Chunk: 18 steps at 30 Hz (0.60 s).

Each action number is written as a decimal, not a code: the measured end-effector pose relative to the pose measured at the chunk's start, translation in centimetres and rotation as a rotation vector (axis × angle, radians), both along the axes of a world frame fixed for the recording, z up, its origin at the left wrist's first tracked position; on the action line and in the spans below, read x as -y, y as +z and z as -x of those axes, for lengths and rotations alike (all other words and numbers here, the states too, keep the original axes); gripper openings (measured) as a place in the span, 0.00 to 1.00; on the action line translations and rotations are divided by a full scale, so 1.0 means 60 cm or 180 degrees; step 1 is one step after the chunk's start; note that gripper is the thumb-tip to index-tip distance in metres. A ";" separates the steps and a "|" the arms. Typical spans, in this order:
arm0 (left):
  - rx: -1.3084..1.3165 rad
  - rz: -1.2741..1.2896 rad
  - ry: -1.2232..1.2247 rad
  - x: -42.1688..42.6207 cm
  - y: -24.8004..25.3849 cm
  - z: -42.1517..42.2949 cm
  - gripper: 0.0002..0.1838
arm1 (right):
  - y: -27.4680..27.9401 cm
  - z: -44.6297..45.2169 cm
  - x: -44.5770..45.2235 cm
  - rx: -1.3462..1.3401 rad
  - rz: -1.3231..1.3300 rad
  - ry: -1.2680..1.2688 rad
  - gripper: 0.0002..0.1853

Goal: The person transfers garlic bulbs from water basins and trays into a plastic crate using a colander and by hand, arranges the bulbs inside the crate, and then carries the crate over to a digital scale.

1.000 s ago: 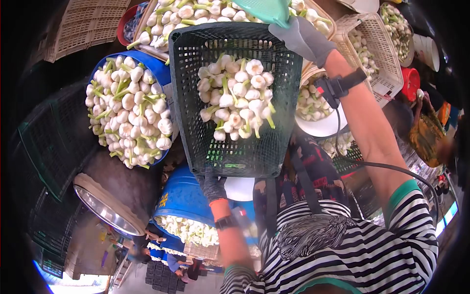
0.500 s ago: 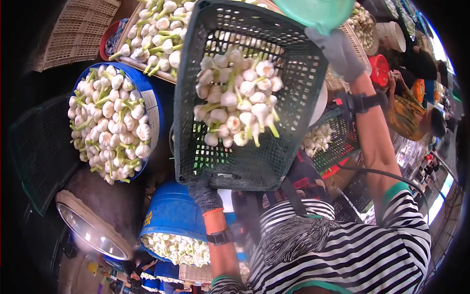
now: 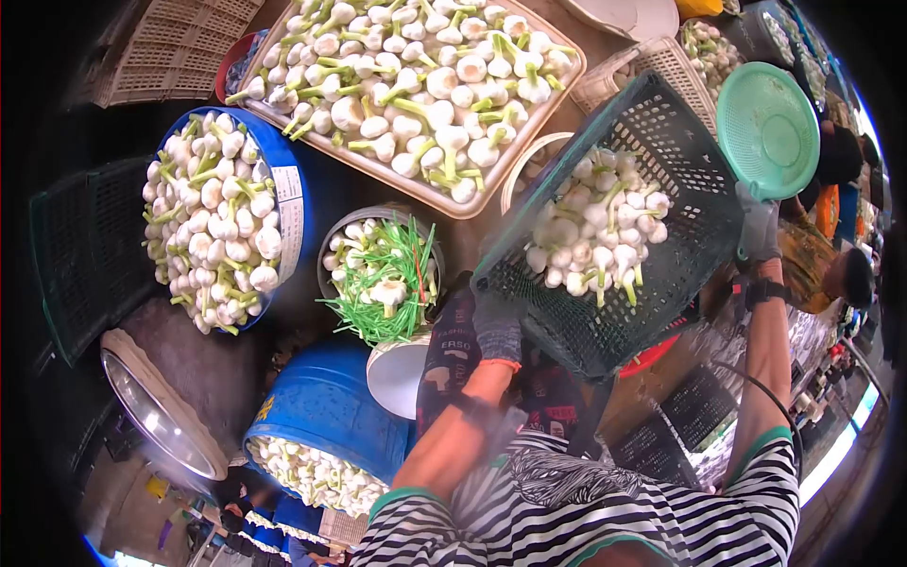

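Observation:
A dark green plastic basket hangs tilted in front of me, with a pile of garlic bulbs inside. At its near left corner is my left hand, in a dark grey glove with an orange cuff, closed on the basket; some fingers are hidden. Gloved in lighter grey, my right hand is at the basket's right end. It is closed at the lower rim of a light green colander, which sticks up beyond the basket. Whether it also grips the basket is unclear.
Garlic covers a beige tray at the back. A blue barrel heaped with garlic stands left. Between lies a bucket of garlic and green stem cuttings. Another blue barrel is nearer. A person sits at the right.
Both hands have carried the basket and colander to the right and lower in view. The tray and the bucket of cuttings have come out from behind the basket.

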<state>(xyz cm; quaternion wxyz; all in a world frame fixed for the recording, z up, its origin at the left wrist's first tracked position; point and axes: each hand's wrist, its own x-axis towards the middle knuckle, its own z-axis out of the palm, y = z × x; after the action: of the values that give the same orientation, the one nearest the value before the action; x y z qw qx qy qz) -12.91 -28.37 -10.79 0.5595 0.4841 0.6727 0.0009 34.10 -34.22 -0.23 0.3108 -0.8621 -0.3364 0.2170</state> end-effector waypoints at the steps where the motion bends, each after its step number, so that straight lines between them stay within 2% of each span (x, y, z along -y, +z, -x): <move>1: -0.0172 -0.0014 -0.0030 0.003 0.002 -0.011 0.22 | -0.023 -0.007 0.016 0.0019 0.0105 -0.0081 0.13; 3: 0.0532 -0.0283 0.0829 0.021 0.019 -0.022 0.21 | -0.066 -0.010 0.049 0.0018 0.0314 -0.0259 0.13; 5: 0.1315 -0.0126 0.1487 0.018 0.039 -0.028 0.20 | -0.038 0.040 0.017 0.0147 0.0332 -0.0466 0.13; 6: 0.1718 0.0209 0.1717 0.011 0.052 -0.027 0.20 | -0.025 0.056 0.010 0.0224 0.0342 -0.0584 0.13; 7: 0.1779 0.0378 0.1725 0.011 0.059 -0.024 0.20 | -0.069 0.014 0.044 -0.0238 0.0081 -0.0480 0.13; 8: 0.1834 0.0548 0.1731 0.013 0.064 -0.019 0.20 | -0.075 0.015 0.045 -0.0354 -0.0025 -0.0491 0.13; 13: 0.0487 0.0234 0.0855 0.025 0.001 0.030 0.23 | -0.072 0.028 0.006 -0.1136 -0.0368 -0.0712 0.14; 14: 0.0651 0.0155 0.0867 0.028 -0.023 0.046 0.23 | -0.072 0.030 -0.004 -0.1329 -0.0504 -0.0793 0.14; 15: 0.0816 0.0088 0.0885 0.034 -0.048 0.063 0.23 | -0.098 0.012 0.006 -0.1162 -0.0460 -0.0675 0.16; 18: 0.1284 0.0709 0.1359 0.009 -0.026 0.081 0.31 | -0.097 0.017 0.009 -0.0978 -0.0467 -0.0847 0.14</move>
<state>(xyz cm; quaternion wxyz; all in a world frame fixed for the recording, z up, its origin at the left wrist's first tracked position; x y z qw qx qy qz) -17.78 -28.94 -12.32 0.7184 0.2578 0.6306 0.1407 33.08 -34.78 -6.07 0.4462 -0.8308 -0.1832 0.2778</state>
